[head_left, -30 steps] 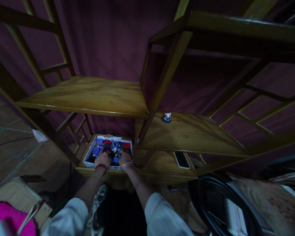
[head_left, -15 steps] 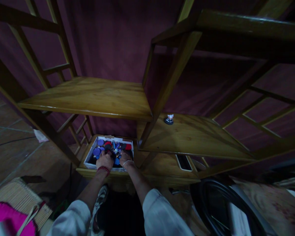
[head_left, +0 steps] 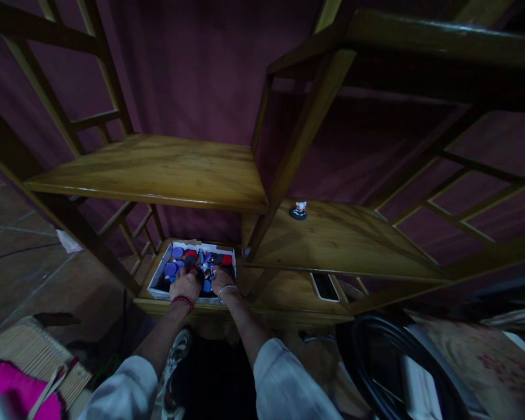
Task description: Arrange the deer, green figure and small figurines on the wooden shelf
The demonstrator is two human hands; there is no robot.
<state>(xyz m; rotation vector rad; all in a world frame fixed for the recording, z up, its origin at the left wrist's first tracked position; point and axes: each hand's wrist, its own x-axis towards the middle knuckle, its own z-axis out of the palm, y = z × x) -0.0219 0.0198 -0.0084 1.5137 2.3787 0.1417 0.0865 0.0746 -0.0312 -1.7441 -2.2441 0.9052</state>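
Note:
A shallow white box [head_left: 156,282] on the low shelf holds several small figurines with round bases in purple, blue, red and black. My left hand [head_left: 186,284], with a red beaded bracelet, reaches over the box's near wall; its fingers curl down beside dark and red pieces. Just to the right, my right hand [head_left: 221,281], wearing a silver bangle, has its fingers bent inward among the figurines. The fingertips of both hands are small and dim, so what they grip is unclear. Near the left hand lies a purple round base [head_left: 170,269].
A small figurine [head_left: 299,210] on a dark base stands on the middle shelf [head_left: 354,239]. A phone [head_left: 325,287] lies on the low shelf at right. The upper-left shelf [head_left: 166,169] overhangs behind the box. Coiled black hose [head_left: 363,356] sits at lower right, a woven mat [head_left: 39,350] at lower left.
The view has shifted slightly. Both hands stay in the box in nearly the same place, with only slight finger movement.

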